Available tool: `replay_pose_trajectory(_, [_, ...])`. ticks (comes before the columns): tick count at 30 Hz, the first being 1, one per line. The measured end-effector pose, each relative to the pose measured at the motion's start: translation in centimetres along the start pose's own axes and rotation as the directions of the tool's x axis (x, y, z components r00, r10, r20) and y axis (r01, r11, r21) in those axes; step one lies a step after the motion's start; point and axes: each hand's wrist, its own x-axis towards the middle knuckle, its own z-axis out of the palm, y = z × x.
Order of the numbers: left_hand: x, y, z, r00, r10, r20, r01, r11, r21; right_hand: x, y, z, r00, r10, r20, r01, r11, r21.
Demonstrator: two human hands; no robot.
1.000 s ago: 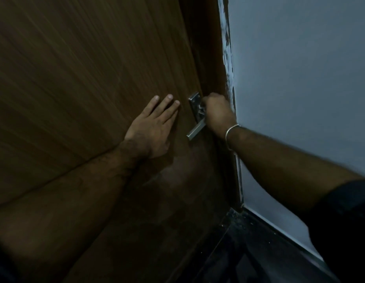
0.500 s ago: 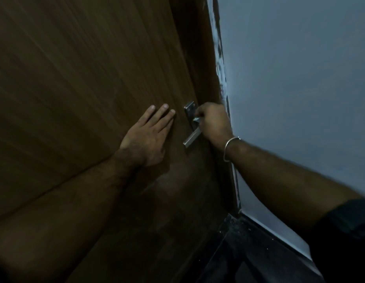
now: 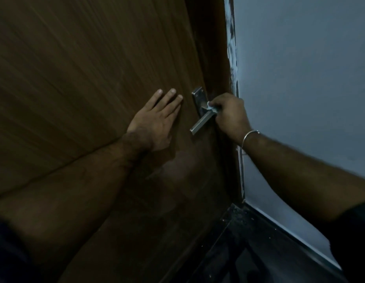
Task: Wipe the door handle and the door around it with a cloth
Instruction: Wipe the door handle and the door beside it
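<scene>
1. Only 1 view is given, taken from a camera worn on the person's head.
2. It is aimed forward and down, along both forearms, at a wooden door (image 3: 79,82) seen close up and at a slant.
3. The door handle (image 3: 200,114) is framed near the centre; a grey wall (image 3: 304,78) fills the right side, dark floor (image 3: 249,252) the lower right.

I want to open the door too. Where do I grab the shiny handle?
Grab the lever's free end, coming from the left. It sticks out bare from the door, while the right hand with its cloth covers the end near the plate.
</scene>
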Motion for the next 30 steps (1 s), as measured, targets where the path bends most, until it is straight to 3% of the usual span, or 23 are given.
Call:
replay_pose_trajectory(2, [0.0, 0.0, 0.2, 1.0, 0.003, -0.014, -0.003, 1.0, 0.002, -1.0, 0.0, 1.0, 0.998, -0.038, 0.041, 0.042, 0.994, -0.103])
replay_pose_trajectory(6, [0.0, -0.2, 0.1, 1.0, 0.019, 0.002, -0.019, 1.0, 0.004, -4.3, -2.3, 3.6, 0.992, -0.12, 0.042, 0.125, 0.985, -0.122])
replay_pose_trajectory(10, [-0.1, 0.0, -0.4, 1.0, 0.024, 0.012, -0.025, 0.999, 0.022, -7.8, -4.2, 4.2, 0.914, -0.282, 0.293, 0.27, 0.959, 0.082])
replay_pose_trajectory(11, [-0.1, 0.0, -0.3, 1.0, 0.026, 0.009, -0.026, 0.999, 0.024, -8.2, -4.1, 3.8, 0.929, -0.263, 0.26, 0.225, 0.96, 0.166])
replay_pose_trajectory(13, [-0.2, -0.2, -0.3, 1.0, 0.019, 0.004, -0.02, 1.0, 0.022, -6.8, -2.9, 2.3, 0.998, -0.059, -0.026, 0.064, 0.962, 0.265])
replay_pose_trajectory(14, [-0.3, -0.3, -0.3, 1.0, 0.026, 0.015, -0.026, 0.999, 0.023, -5.5, -2.3, 1.6, 0.989, 0.046, -0.138, -0.007, 0.962, 0.274])
replay_pose_trajectory(15, [-0.4, -0.3, -0.3, 0.999, 0.034, 0.022, -0.035, 0.999, 0.027, -4.2, -1.7, 1.2, 0.98, 0.112, -0.163, -0.069, 0.965, 0.252])
replay_pose_trajectory(17, [-0.3, -0.3, -0.2, 0.999, 0.052, 0.017, -0.052, 0.998, 0.039, -2.8, -1.3, 1.5, 0.985, 0.158, -0.071, -0.146, 0.977, 0.153])
replay_pose_trajectory(19, [-0.3, -0.5, -0.2, 0.998, 0.057, 0.02, -0.058, 0.997, 0.05, -3.9, -2.3, 2.8, 0.997, 0.079, -0.013, -0.077, 0.992, 0.097])
replay_pose_trajectory(20, [-0.4, -0.4, -0.1, 0.998, 0.055, 0.015, -0.056, 0.997, 0.055, -5.4, -2.9, 3.6, 1.0, -0.024, 0.003, 0.024, 0.994, 0.11])
replay_pose_trajectory(22, [-0.6, -0.3, -0.1, 0.999, 0.051, -0.007, -0.05, 0.997, 0.057, -9.5, -3.8, 5.6, 0.98, -0.194, 0.041, 0.179, 0.954, 0.239])
replay_pose_trajectory(23, [-0.6, -0.2, -0.1, 0.999, 0.049, -0.021, -0.047, 0.997, 0.056, -11.7, -3.9, 6.8, 0.984, -0.164, 0.066, 0.132, 0.932, 0.337])
replay_pose_trajectory(25, [-0.6, -0.1, 0.1, 0.998, 0.039, -0.047, -0.036, 0.997, 0.062, -14.3, -3.1, 9.8, 0.985, 0.168, 0.028, -0.16, 0.857, 0.49])
replay_pose_trajectory(26, [-0.6, 0.0, 0.2, 0.998, 0.037, -0.055, -0.033, 0.997, 0.068, -13.8, -2.7, 11.3, 0.912, 0.41, -0.007, -0.337, 0.759, 0.556])
replay_pose_trajectory(27, [-0.6, 0.0, 0.5, 0.998, 0.041, -0.058, -0.036, 0.996, 0.082, -12.7, -2.2, 12.8, 0.774, 0.634, 0.016, -0.503, 0.598, 0.624])
replay_pose_trajectory(28, [-0.6, -0.1, 0.7, 0.997, 0.048, -0.062, -0.041, 0.994, 0.101, -11.1, -2.1, 14.0, 0.654, 0.754, 0.057, -0.574, 0.447, 0.686])
replay_pose_trajectory(29, [-0.7, -0.1, 1.1, 0.996, 0.055, -0.074, -0.046, 0.992, 0.122, -9.9, -2.4, 14.9, 0.616, 0.786, 0.048, -0.557, 0.392, 0.732])
replay_pose_trajectory(30, [-0.8, -0.1, 1.4, 0.994, 0.06, -0.089, -0.047, 0.989, 0.143, -9.3, -2.9, 15.8, 0.64, 0.769, -0.006, -0.498, 0.42, 0.758])
